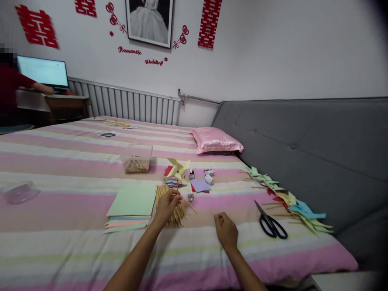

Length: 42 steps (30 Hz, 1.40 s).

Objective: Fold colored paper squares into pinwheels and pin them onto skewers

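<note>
My left hand [168, 206] pinches the thin wooden stick of a pale yellow paper pinwheel [178, 169], which stands upright above my fingers. Under that hand lies a heap of wooden sticks [177, 214]. To its left is a stack of coloured paper sheets [131, 200], light green on top. My right hand [226, 231] is curled closed low over the bed, and nothing shows in it. Black-handled scissors [270, 223] lie to its right. Behind the sticks are small coloured paper squares [200, 185], a small dark bottle [192, 174] and a shiny silvery cluster [190, 197].
Several finished pinwheels [289, 199] lie along the grey headboard [303, 137]. A clear plastic box [137, 158] holds more sticks, and a clear lid [21, 193] lies far left. A pink pillow [216, 140] is at the back. A person in red [12, 89] sits by a monitor [44, 72].
</note>
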### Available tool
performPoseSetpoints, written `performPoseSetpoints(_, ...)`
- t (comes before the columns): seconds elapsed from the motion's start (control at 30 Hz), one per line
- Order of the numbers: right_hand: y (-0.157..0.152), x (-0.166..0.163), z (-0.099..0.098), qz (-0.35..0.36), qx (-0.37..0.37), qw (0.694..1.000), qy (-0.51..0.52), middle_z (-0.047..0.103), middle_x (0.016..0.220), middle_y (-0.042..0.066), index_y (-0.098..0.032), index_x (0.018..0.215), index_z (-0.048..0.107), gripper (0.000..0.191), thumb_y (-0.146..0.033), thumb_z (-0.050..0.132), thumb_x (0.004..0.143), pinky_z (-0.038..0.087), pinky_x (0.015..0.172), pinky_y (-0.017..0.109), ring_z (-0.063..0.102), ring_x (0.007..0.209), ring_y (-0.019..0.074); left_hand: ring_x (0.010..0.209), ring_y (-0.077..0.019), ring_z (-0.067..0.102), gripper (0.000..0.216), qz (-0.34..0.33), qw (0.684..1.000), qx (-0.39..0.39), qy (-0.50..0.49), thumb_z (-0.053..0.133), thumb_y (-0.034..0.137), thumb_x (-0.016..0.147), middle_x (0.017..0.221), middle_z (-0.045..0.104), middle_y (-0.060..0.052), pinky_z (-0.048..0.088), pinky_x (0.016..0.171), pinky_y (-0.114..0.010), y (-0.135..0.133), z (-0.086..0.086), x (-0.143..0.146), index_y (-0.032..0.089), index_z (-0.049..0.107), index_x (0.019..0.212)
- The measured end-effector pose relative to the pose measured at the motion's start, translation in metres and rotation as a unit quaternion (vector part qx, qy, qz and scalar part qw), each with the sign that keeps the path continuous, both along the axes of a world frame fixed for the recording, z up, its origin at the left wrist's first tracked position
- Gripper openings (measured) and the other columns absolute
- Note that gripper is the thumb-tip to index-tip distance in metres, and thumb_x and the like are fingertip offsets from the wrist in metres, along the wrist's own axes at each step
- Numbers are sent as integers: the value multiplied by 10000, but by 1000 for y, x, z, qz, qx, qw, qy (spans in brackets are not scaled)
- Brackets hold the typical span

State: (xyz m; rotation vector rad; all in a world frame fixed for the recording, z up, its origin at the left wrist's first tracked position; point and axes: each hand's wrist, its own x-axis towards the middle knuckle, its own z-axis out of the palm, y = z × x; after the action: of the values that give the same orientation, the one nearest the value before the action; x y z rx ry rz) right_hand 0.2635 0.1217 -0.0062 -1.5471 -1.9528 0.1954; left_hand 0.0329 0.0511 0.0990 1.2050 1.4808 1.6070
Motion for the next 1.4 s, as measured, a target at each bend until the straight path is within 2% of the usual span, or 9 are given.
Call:
performPoseSetpoints(0.17,-4,3,-1,-17,-6,1000,-7,639,680,19,-196,781,572,265,-358,388,882,293,539,244,590,638,171,662,-199,649,249,31,999,-8,37,560,381,743,730,681,-65,495,625,-314,-36,-17,-6,156,572,850)
performPoseSetpoints(0.4,-13,3,0,-46,-11,999,-27,662,748,35,-190,823,582,219,-320,416,881,269,548,242,586,658,155,636,-198,641,300,58,995,-8,76,556,418,728,719,676,-63,483,581,-307,-84,-24,-46,155,571,872)
performPoseSetpoints(0.5,-16,0,1,-59,-8,997,-40,662,756,38,-189,827,582,203,-307,425,882,260,544,247,586,653,153,615,-201,635,303,54,995,-6,82,560,426,724,698,679,-65,475,549,-303,-95,-31,-58,154,575,859)
performPoseSetpoints(0.77,-12,-6,0,-85,13,994,-66,661,775,38,-181,818,568,214,-300,409,900,257,556,253,590,672,149,642,-186,622,250,-29,995,7,96,555,375,754,696,677,-43,470,624,-306,-74,-40,-41,162,588,880)
performPoseSetpoints(1.1,-3,-12,-3,-100,37,990,-87,659,790,33,-179,830,558,200,-286,405,902,245,558,251,579,664,138,650,-188,622,230,-136,988,1,69,527,361,790,736,685,-73,473,604,-292,-46,-59,-11,149,589,855)
performPoseSetpoints(1.27,0,-14,-5,-111,41,988,-100,656,785,32,-182,832,554,206,-288,393,904,238,558,254,574,661,142,692,-185,635,233,-135,990,15,32,526,355,788,776,686,-77,478,652,-293,-24,-63,0,149,582,884)
performPoseSetpoints(1.4,1,-14,-5,-116,40,987,-102,658,792,32,-184,835,553,204,-287,392,905,244,569,254,577,678,144,683,-181,630,235,-123,992,19,15,534,351,777,765,683,-74,477,647,-290,-17,-69,3,146,578,882)
